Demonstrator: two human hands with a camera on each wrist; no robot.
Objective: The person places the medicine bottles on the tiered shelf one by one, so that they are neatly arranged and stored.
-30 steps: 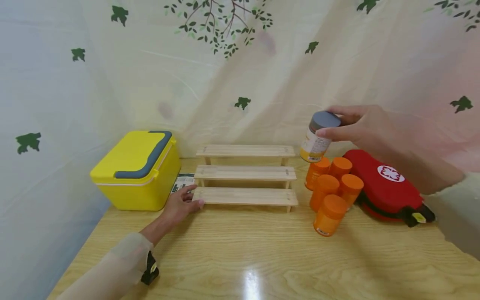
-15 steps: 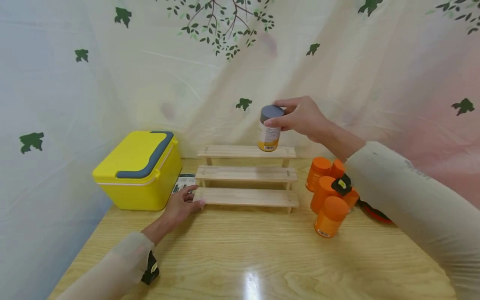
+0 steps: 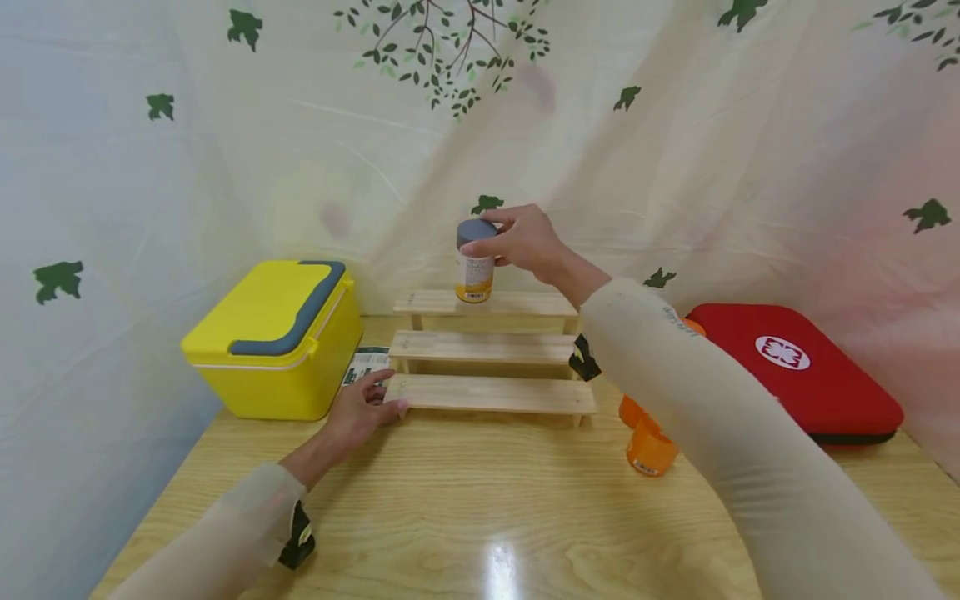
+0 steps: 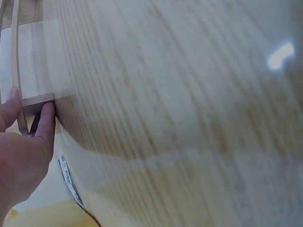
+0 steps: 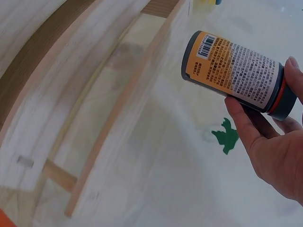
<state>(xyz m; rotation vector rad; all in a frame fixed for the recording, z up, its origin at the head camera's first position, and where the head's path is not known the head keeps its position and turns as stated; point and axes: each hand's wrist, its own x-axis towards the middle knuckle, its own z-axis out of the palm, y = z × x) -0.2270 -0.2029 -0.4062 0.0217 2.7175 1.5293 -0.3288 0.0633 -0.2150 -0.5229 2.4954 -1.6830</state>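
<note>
In the head view my right hand (image 3: 528, 242) holds a pill bottle (image 3: 476, 271) by its grey lid, thumb in front. The bottle is upright over the top board of a three-tier wooden display rack (image 3: 487, 393). From the right wrist its printed label (image 5: 236, 71) shows, and its base appears apart from the top board (image 5: 123, 113). My left hand (image 3: 358, 417) grips the left end of the rack's lowest board. Seen from the left wrist, the thumb lies on the board and a finger (image 4: 46, 125) wraps the leg below.
A yellow cooler box (image 3: 281, 383) stands left of the rack, with a printed paper (image 3: 367, 364) between them. At right are orange bottles (image 3: 651, 450), mostly behind my right sleeve, and a red first-aid case (image 3: 825, 392).
My right hand has carried the pill bottle leftward from above the orange bottles to over the rack's top board. The left hand has stayed on the rack.
</note>
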